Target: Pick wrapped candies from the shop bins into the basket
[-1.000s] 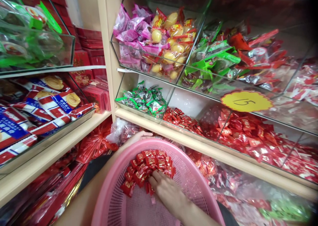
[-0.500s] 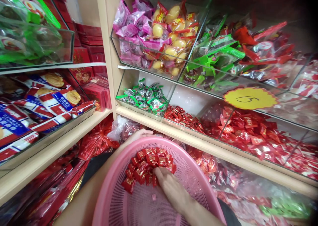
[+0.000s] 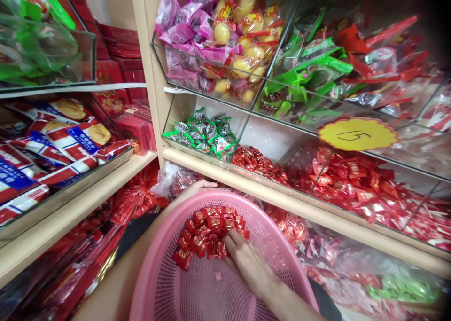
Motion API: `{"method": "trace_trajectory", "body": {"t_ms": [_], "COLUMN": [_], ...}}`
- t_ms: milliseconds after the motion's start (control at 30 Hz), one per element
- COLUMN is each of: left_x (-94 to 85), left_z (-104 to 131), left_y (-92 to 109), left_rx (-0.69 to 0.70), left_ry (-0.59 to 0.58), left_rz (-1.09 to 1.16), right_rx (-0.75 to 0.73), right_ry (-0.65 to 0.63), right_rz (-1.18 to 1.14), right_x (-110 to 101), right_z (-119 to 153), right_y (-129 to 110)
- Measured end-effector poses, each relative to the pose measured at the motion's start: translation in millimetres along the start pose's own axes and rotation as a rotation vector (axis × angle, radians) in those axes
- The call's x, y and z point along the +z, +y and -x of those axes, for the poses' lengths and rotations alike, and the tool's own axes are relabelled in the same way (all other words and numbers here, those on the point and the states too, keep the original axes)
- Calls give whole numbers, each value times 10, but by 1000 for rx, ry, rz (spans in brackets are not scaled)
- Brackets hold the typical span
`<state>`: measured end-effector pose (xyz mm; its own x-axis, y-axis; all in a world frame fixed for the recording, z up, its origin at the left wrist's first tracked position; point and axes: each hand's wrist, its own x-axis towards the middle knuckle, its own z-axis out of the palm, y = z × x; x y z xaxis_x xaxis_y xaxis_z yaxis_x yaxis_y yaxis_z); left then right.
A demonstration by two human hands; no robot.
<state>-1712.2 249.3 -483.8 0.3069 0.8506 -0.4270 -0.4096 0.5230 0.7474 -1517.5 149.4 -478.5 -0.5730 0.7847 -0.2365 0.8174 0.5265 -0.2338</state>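
Observation:
A pink plastic basket with perforated walls stands tilted before me, with small red-wrapped candies heaped against its far side. My left arm wraps round the outside of the basket. At the far rim, my left hand holds it, its fingers partly hidden behind the edge. Inside, my right hand reaches in from the lower right. Its curled fingers close on candies at the right part of the heap; the fingertips are partly covered. A small pale pink square shows on the basket floor.
Ahead, a wooden shelf carries clear bins of green-wrapped candies, red candies and larger snack packs. A yellow price tag hangs at right. Biscuit packs fill a left bin. Bagged goods lie under the shelf.
My right hand has shifted slightly right within the basket, uncovering a few candies. My left hand stays at the far rim. The view has tilted slightly.

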Motion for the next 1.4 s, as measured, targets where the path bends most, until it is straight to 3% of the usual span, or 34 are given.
{"method": "trace_trajectory", "body": {"t_ms": [233,500,633,800,967,1133,1400], "left_x": [36,13,24,39,48,36,-20], "left_z": [94,91,80,126,76,56,33], "left_y": [12,-1,-4,-16,-5,-9,-21], "left_rx": [-11,-2,12,51,34,38,35], "left_ry": [-11,-11,-11,-23,-42,-64,-100], "left_rz": [-70,-102,-99,-87,-88,-78,-64], "right_rx": [-43,-20,3,-20,-26,10,62], "right_ry": [11,246,149,52,-2,11,12], "right_rz": [-15,-163,-117,17,176,227,180], "right_x": [50,-29,0,189,316,298,334], "right_z": [-27,91,222,365,342,210,172], "right_y": [6,367,406,422,352,221,260]}}
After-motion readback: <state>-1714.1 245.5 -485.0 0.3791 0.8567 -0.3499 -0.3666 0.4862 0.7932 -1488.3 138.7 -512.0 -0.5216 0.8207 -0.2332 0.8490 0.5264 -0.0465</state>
